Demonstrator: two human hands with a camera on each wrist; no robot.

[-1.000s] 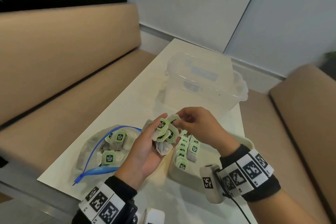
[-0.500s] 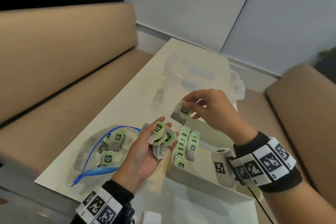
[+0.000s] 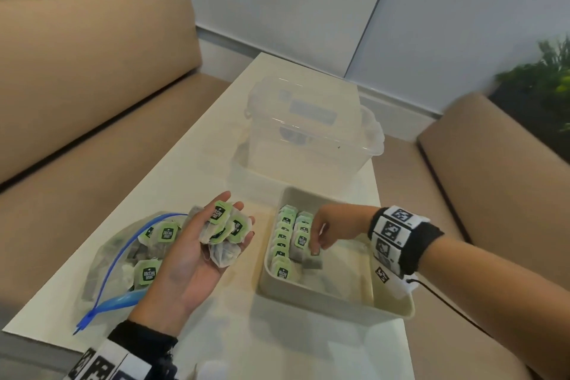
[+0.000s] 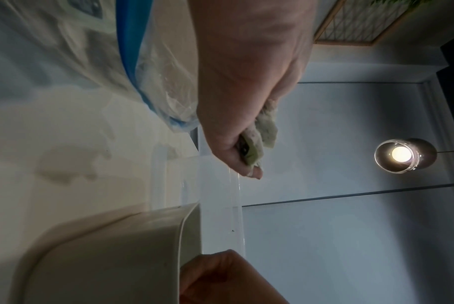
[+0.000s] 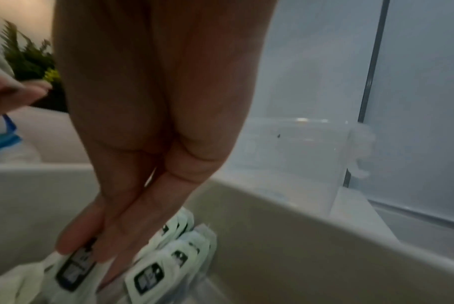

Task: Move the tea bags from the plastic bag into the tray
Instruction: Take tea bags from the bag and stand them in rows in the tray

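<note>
My left hand (image 3: 240,212) is palm up between the bag and the tray, with several green-tagged tea bags (image 3: 222,225) lying on its palm and fingers. From the left wrist view those tea bags (image 4: 262,133) stick out past the fingers. The clear plastic bag (image 3: 117,256) with a blue zip lies at the left and holds more tea bags. My right hand (image 3: 314,248) reaches down into the beige tray (image 3: 339,302) and pinches one tea bag (image 3: 301,241) at the near end of the second row. Two rows of upright tea bags (image 3: 282,244) fill the tray's left side.
A clear lidded plastic box (image 3: 311,139) stands on the white table (image 3: 191,163) just behind the tray. Beige benches (image 3: 77,102) run along both sides of the table. The tray's right half (image 3: 354,268) holds no bags.
My right hand lifted one tea bag off the pile in my left hand, carried it right and lowered it into the tray. My left hand stayed in place.
</note>
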